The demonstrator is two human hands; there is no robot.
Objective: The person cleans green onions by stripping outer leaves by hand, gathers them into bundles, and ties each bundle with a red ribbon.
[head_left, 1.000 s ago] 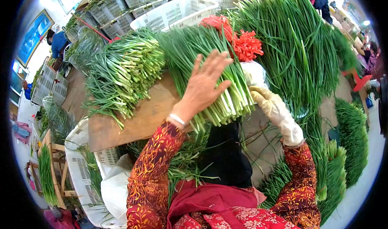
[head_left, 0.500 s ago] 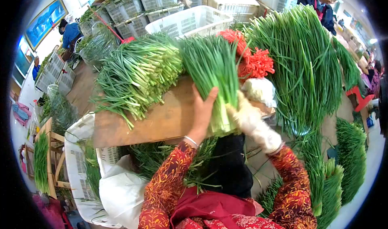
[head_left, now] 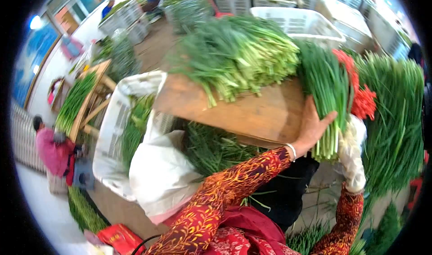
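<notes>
A thick bunch of chives [head_left: 325,91] stands at the right end of the wooden board, its green leaves away from me and its pale cut ends toward me. My left hand [head_left: 315,123], bare with a white bracelet at the wrist, grips the bunch from the left, thumb across the front. On the other side my right hand [head_left: 352,148], in a whitish glove, is closed against the stalks near their lower ends; its fingers are partly hidden. To the left, a big heap of chives [head_left: 243,57] lies on the wooden board [head_left: 225,109]. Red ties [head_left: 363,103] sit just beyond the bunch.
A white crate [head_left: 104,147] with greens and a white sack [head_left: 162,165] stand at my left. Another white crate [head_left: 299,25] is behind the heap. Tall chives [head_left: 396,120] fill the right side. A person in pink [head_left: 55,151] is at the far left.
The view has swung to the left, so the board, heap and hands now appear farther right. Both hands remain on the same bunch. The person in pink has come more fully into view.
</notes>
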